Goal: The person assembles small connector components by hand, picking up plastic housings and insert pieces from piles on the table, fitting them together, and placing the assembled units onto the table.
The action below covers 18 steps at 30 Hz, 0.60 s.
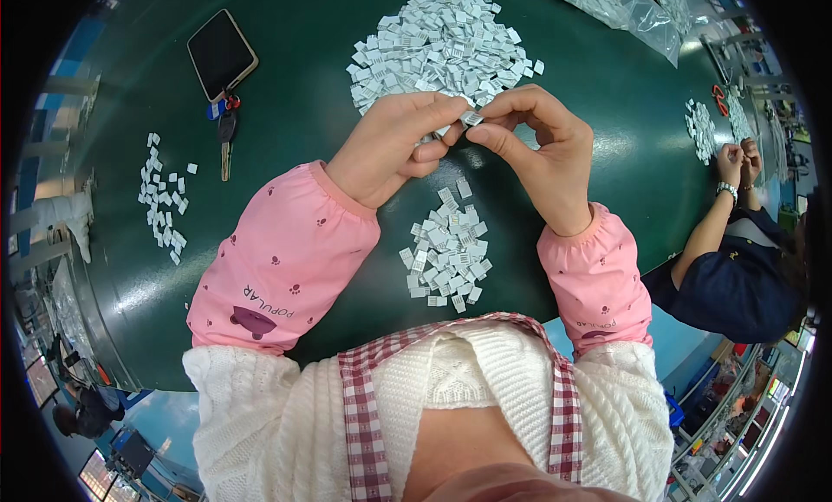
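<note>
Workshop clutter curves around the rim of my view: shelves, screens and a blue floor, with a dark green tabletop [286, 112] filling the middle. Starting at the far left, I see a distant person in dark clothes [91, 413] low by the edge. Next, on the tabletop, comes a loose scatter of small white pieces [160, 194]. To its right lies a phone [223, 56], dark screen up, with a bunch of keys [227, 129] just below it, one key pointing toward the wearer.

Toward the middle, I have the left hand [403, 138] in a pink sleeve cover [286, 259], its fingers curled in and its thumb reaching to a small white piece [471, 118]. That piece sits where the two hands meet, in front of a big heap of white pieces [438, 47]; a smaller cluster [446, 251] lies below, between the forearms. The right hand [546, 147] pinches the same piece between thumb and forefinger. White also shows among the left fingers, but I cannot tell how many pieces they hold.

Farther right, I make out a clear plastic bag [598, 4] at the top, another white pile [700, 129], a red-handled tool [719, 99] and a co-worker's hands [741, 161] close together.
</note>
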### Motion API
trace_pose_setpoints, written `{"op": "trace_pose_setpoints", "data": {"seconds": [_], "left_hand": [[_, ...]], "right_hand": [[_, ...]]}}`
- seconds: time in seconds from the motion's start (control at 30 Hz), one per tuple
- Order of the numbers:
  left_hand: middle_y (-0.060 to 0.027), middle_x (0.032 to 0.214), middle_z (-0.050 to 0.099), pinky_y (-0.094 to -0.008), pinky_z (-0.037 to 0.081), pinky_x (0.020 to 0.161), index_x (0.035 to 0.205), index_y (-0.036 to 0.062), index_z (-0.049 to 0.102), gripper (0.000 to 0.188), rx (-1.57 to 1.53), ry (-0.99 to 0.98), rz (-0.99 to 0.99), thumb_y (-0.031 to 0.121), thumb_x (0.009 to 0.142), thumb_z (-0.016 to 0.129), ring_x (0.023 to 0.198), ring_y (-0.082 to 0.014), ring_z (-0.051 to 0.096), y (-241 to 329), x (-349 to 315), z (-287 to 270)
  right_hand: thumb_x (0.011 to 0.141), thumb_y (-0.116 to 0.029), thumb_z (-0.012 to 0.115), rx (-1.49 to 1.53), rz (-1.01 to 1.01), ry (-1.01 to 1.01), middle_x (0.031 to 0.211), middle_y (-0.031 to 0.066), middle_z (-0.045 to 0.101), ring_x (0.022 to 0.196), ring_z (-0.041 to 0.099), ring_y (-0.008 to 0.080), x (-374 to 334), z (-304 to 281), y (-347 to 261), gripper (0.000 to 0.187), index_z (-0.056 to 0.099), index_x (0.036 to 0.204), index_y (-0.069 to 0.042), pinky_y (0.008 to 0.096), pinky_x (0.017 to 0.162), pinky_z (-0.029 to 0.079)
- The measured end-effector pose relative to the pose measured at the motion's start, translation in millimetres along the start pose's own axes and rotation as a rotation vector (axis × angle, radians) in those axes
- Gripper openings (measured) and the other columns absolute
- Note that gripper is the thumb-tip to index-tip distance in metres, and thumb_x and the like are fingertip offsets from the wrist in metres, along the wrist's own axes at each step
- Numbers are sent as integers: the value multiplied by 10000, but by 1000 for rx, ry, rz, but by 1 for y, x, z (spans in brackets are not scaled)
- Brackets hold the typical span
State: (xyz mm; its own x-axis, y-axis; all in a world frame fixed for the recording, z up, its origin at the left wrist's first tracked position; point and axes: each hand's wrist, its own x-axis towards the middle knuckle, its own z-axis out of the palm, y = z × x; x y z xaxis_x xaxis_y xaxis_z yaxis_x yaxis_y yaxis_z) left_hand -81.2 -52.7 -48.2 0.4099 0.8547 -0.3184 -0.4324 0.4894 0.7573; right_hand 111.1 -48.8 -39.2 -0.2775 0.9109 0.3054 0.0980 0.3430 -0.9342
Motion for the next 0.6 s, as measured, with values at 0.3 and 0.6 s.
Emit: {"op": "trace_pose_setpoints", "data": {"seconds": [0.3, 0.6], "left_hand": [[-34, 778, 541, -129, 205, 418, 969, 9, 619, 188, 18, 29, 9, 196, 968, 630, 533, -4, 352, 0, -1, 2], [-14, 752, 529, -136, 214, 443, 995, 37, 643, 169, 199, 62, 37, 204, 968, 631, 543, -13, 352, -1, -17, 9]], "right_hand": [[748, 47, 773, -11, -21, 16, 811, 29, 660, 718, 569, 111, 1, 2, -2, 157, 700, 872, -15, 226, 731, 491], [810, -3, 744, 12, 69, -110, 947, 58, 663, 821, 583, 142, -7, -18, -7, 176, 682, 974, -6, 240, 793, 475]]}}
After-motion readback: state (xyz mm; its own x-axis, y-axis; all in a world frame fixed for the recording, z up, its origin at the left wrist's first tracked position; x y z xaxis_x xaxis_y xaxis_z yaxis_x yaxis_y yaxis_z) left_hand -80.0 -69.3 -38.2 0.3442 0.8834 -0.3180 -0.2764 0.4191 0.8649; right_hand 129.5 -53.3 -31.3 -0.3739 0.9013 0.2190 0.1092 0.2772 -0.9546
